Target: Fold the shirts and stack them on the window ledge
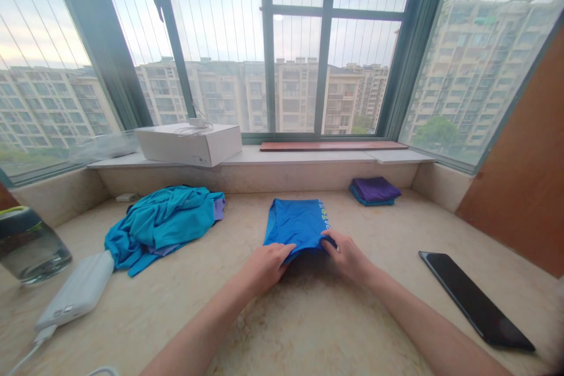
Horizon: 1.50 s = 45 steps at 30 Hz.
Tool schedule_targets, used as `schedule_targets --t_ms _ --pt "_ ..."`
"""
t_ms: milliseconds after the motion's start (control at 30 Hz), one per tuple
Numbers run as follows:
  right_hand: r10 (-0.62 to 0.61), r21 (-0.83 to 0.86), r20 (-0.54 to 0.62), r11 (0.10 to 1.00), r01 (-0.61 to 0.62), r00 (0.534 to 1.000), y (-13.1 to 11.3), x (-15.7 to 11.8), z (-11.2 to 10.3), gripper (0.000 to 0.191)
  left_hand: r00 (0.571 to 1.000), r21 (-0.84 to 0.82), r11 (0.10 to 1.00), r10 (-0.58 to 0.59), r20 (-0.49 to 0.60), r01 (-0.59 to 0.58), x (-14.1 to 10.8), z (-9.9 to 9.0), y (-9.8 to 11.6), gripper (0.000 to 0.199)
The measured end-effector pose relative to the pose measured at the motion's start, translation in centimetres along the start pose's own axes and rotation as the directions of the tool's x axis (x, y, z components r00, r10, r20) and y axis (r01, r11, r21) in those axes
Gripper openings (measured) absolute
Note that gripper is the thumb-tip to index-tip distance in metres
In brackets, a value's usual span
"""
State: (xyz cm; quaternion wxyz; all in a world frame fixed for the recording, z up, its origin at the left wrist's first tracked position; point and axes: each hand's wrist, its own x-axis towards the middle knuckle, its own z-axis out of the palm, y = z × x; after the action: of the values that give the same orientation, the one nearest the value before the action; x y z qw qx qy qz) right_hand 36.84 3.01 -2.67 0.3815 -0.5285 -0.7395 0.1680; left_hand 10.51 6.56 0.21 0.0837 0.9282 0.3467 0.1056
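A blue cloth (296, 221) with yellow and white lettering along its right side lies partly folded on the stone-look surface. Its near edge is lifted a little. My left hand (269, 264) grips the near left corner between thumb and fingers. At the near right corner, by the lettering, my right hand (346, 254) pinches the same cloth. A crumpled teal garment (170, 220) with lilac parts lies to the left. Farther back on the right, a purple folded cloth (376, 188) rests on a blue one.
On the left are a clear bottle (33, 247) and a white power bank (79, 291) with a cable. A black phone (476, 299) lies at the right. The windowsill (308, 156) holds a white box (189, 144) and a reddish board (335, 145).
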Motion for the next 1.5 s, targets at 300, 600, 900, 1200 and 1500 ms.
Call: schedule_targets --t_ms 300,600,900,1200,1500 --pt "0.162 0.390 0.139 0.898 -0.205 0.977 -1.2 0.2 -2.9 0.037 0.989 -0.630 0.772 -0.143 -0.038 0.087 -0.3 -3.2 0.7 0.027" --pt "0.292 0.257 0.230 0.902 -0.348 0.928 0.6 -0.3 -2.3 0.061 0.928 -0.657 0.655 -0.285 0.242 0.373 -0.7 -2.3 -1.4 0.077" --pt "0.210 0.089 0.025 0.973 -0.212 0.977 2.0 1.0 -0.9 0.031 0.962 -0.577 0.795 -0.267 -0.057 0.186 0.2 -0.7 -2.5 0.043" --pt "-0.100 -0.123 0.078 0.986 0.109 0.992 -1.9 -0.5 -0.7 0.024 0.994 -0.022 0.999 0.039 -0.098 -0.041 0.2 0.0 -2.9 0.037" --pt "-0.106 -0.524 0.009 0.847 0.095 0.994 -0.1 1.2 0.1 0.036 0.981 0.105 0.978 -0.168 -0.098 0.178 -0.1 -0.7 -0.7 0.042"
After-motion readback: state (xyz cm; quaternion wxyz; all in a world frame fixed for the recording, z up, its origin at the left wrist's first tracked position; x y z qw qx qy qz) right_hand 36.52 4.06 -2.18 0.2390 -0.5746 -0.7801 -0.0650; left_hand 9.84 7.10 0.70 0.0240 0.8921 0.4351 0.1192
